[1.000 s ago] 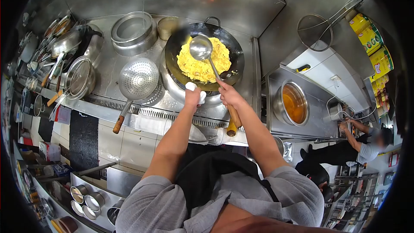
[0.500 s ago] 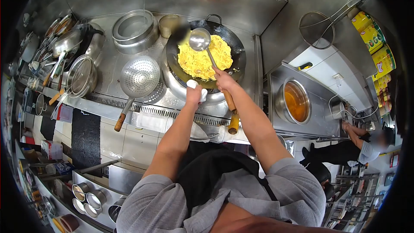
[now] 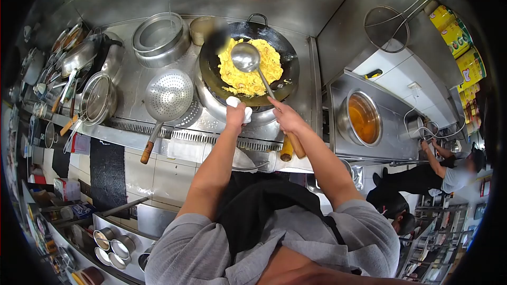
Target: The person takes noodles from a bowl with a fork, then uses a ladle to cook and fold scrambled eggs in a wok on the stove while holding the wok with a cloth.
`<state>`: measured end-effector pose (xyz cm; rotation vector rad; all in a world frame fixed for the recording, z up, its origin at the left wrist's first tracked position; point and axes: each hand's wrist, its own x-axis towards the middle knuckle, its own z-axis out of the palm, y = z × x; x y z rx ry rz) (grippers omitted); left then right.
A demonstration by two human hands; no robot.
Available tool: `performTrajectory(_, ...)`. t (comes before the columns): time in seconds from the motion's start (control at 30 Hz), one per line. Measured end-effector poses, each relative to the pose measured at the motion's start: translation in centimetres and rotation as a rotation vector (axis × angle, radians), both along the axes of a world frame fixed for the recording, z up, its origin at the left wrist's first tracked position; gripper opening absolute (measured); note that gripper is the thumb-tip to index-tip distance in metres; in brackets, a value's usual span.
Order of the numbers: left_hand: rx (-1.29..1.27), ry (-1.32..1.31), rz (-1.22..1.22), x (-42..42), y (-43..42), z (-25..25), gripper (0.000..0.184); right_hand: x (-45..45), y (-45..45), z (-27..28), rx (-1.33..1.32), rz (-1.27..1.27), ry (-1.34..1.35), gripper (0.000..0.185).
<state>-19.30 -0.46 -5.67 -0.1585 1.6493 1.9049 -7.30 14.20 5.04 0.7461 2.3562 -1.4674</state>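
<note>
A black wok [image 3: 291,68] on the stove holds yellow scrambled egg [image 3: 269,68]. My left hand [image 3: 237,115] is closed around a white cloth [image 3: 232,102] at the wok's near rim; the rim under the cloth is hidden. In my right hand [image 3: 288,117] is the wooden-handled ladle [image 3: 245,57], its round bowl over the egg and its handle end pointing back toward me. A second wooden handle end [image 3: 286,150] lies just below my right hand, at the stove's front edge.
Left of the wok lie a perforated skimmer [image 3: 169,95] and a metal pot [image 3: 161,39]. Strainers [image 3: 96,99] are at the far left. On the right counter is a bowl of orange liquid [image 3: 363,119]. Another person [image 3: 438,171] works at the far right.
My right hand and the ladle have shifted slightly down and right, the bowl still over the egg. My left hand keeps its grip on the cloth. The other person's arms have moved.
</note>
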Motion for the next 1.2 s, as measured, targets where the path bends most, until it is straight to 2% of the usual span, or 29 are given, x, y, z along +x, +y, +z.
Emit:
performTrajectory(0.03,0.017,-0.01,0.023,-0.1,0.1,-0.4,0.012,1.1,0.0,0.6,0.002,-0.001,-0.001,0.05)
performTrajectory(0.1,0.037,-0.032,0.044,0.1,0.2,-0.7,0.011,3.4,0.2,1.3,-0.195,-0.108,-0.023,0.051)
performTrajectory(0.13,0.047,-0.011,0.037,0.2,0.1,-0.2,0.01,3.6,0.6,0.7,-0.192,-0.113,-0.028,0.051)
performTrajectory(0.2,0.059,0.015,0.024,0.1,0.0,-0.4,0.01,3.9,1.5,-1.7,-0.37,-0.19,-0.068,0.051)
performTrajectory(0.23,0.061,0.023,0.015,0.1,0.1,-0.5,0.01,3.6,1.9,-2.6,-0.369,-0.197,-0.059,0.051)
performTrajectory(0.3,0.039,0.008,0.011,0.1,0.0,-0.4,0.012,2.6,2.5,-3.7,0.045,-0.038,-0.019,0.051)
performTrajectory(0.37,0.019,0.015,0.035,0.4,0.2,0.1,0.012,3.2,2.2,-2.8,-0.016,-0.075,0.008,0.051)
performTrajectory(0.43,0.049,0.013,0.159,0.7,0.6,0.4,0.01,4.0,2.2,-1.2,-0.064,-0.113,0.033,0.051)
performTrajectory(0.5,0.058,-0.002,0.114,0.2,0.6,-0.1,0.009,5.4,1.7,-0.1,-0.191,-0.23,0.004,0.05)
performTrajectory(0.63,0.047,-0.004,0.044,0.0,0.2,-0.4,0.007,4.1,4.5,-2.2,-0.328,-0.282,0.006,0.05)
performTrajectory(0.7,0.059,0.0,0.046,0.2,0.1,-0.4,0.008,2.9,4.9,-1.7,0.069,-0.119,-0.032,0.05)
performTrajectory(0.73,0.067,0.003,0.06,0.3,0.1,-0.2,0.008,2.5,5.1,-2.8,0.065,-0.122,-0.025,0.05)
performTrajectory(0.8,0.063,0.01,0.052,0.2,0.2,0.0,0.01,1.4,7.4,-8.1,0.515,-0.029,0.409,0.049)
performTrajectory(0.87,0.03,-0.006,0.04,0.0,0.3,-0.1,0.01,0.7,7.6,-7.4,0.739,0.028,0.615,0.049)
performTrajectory(0.93,-0.016,-0.021,0.034,0.0,0.0,-0.5,0.011,-0.8,5.4,-1.9,-0.058,-0.295,0.087,0.049)
performTrajectory(1.0,0.03,0.018,0.01,-0.1,0.1,-0.7,0.011,-1.6,6.2,-3.4,-0.104,-0.278,0.062,0.049)
performTrajectory(1.07,0.027,0.016,0.018,0.0,0.2,-0.1,0.012,-2.7,6.4,-2.7,-0.141,-0.258,0.04,0.049)
performTrajectory(1.13,0.012,0.009,0.021,0.1,0.0,-0.2,0.012,-3.3,6.3,-2.2,0.324,-0.111,0.044,0.049)
performTrajectory(1.2,0.018,0.001,0.017,-0.2,0.1,-0.6,0.01,-3.6,5.6,-2.3,0.399,-0.112,0.085,0.048)
